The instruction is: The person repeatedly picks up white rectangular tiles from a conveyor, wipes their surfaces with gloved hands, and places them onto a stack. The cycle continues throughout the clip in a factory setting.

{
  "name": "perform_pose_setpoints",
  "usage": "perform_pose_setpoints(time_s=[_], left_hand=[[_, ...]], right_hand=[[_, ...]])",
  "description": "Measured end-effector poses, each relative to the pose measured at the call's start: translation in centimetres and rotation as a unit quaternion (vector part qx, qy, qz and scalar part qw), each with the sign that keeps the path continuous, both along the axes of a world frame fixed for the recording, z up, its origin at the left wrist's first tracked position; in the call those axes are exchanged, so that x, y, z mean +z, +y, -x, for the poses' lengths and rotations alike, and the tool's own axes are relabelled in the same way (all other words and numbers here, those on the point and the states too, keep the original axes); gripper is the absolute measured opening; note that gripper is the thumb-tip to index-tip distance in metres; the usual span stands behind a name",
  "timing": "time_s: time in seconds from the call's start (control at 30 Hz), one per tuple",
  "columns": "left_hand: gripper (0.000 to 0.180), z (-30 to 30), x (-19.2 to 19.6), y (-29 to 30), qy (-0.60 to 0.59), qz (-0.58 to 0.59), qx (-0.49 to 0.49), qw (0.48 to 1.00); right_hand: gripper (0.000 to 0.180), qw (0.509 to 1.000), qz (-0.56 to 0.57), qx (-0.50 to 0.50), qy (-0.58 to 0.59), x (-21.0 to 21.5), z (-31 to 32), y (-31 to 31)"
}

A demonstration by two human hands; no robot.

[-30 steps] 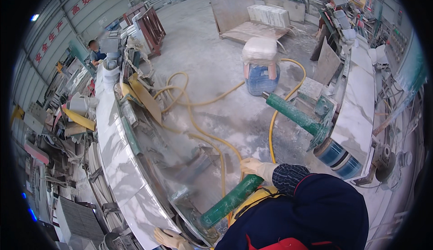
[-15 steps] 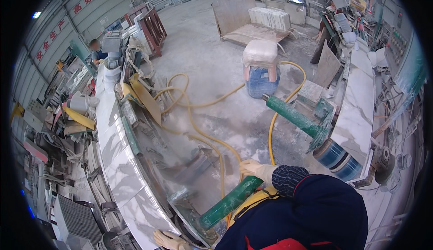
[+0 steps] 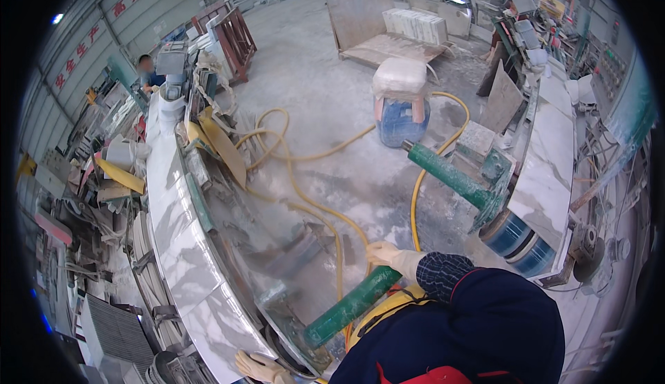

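Observation:
My right hand (image 3: 389, 255), in a cream glove, is closed over the upper end of a green roller (image 3: 353, 306) in front of me. A yellow hose (image 3: 346, 221) passes close by its fingertips. At the lower edge my left hand (image 3: 258, 367), also gloved, lies with its fingers stretched out on the near end of a long row of white, grey-veined marble slabs (image 3: 197, 280). A yellow apron (image 3: 388, 309) shows below my right forearm. Across from me, a second green roller (image 3: 450, 176) sticks out of a machine frame on the right.
A blue water barrel (image 3: 403, 122) with a wrapped pad on top stands ahead. Yellow hose loops over the dusty floor. More marble slabs (image 3: 544, 155) run along the right over a blue-banded drum (image 3: 519, 242). A co-worker (image 3: 149, 75) stands at the far left.
The co-worker at the far left has straightened and moved an arm. My hands stay in place, and the view has shifted only slightly.

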State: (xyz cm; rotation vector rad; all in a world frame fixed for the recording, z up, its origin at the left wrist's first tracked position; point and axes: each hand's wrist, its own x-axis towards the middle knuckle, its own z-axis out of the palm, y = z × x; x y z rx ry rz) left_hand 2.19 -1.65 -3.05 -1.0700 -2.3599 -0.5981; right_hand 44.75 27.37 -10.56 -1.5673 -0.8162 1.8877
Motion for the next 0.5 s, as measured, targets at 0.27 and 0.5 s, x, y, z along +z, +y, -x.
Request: perform_pose_setpoints(time_s=[0.27, 0.5], left_hand=[[0.042, -0.3, -0.1, -0.5, 0.002, -0.01, -0.002, 1.0], [0.042, -1.6, 1.1, -0.6, -0.024, -0.02, -0.006, 0.999]], right_hand=[[0.032, 1.0, 0.013, 0.005, -0.001, 1.7, -0.1, -0.2], [0.024, 0.998, 0.009, -0.038, 0.048, 2.3, 0.0, -0.4]])
